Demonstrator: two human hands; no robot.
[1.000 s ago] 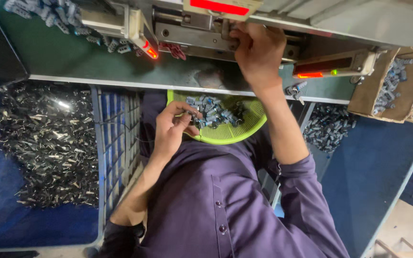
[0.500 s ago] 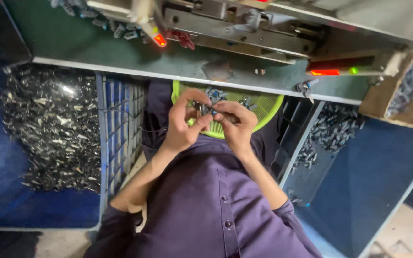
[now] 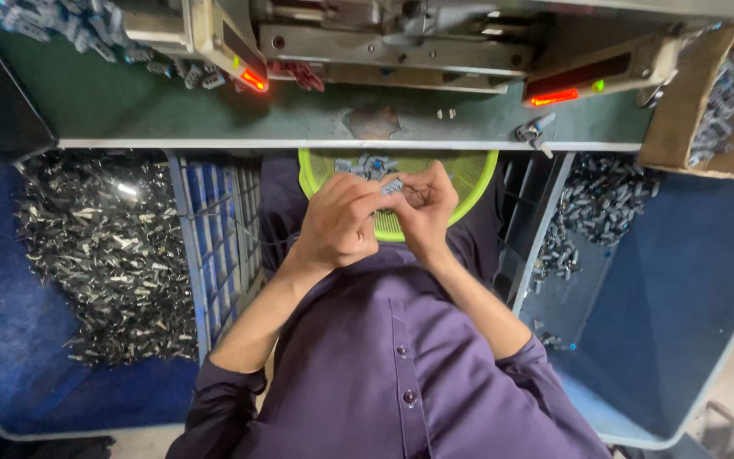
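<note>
Both my left hand [image 3: 339, 225] and right hand [image 3: 425, 206] pinch one small metal part [image 3: 392, 186]; loosen either and I judge it drops into the green basket [image 3: 469, 174].

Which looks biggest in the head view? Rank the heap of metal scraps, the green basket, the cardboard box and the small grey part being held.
1. heap of metal scraps
2. green basket and cardboard box: alike, both partly hidden
3. small grey part

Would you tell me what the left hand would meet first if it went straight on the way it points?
Probably the right hand, since the left hand points toward it over the round yellow-green plastic basket; depth is unclear.
</note>
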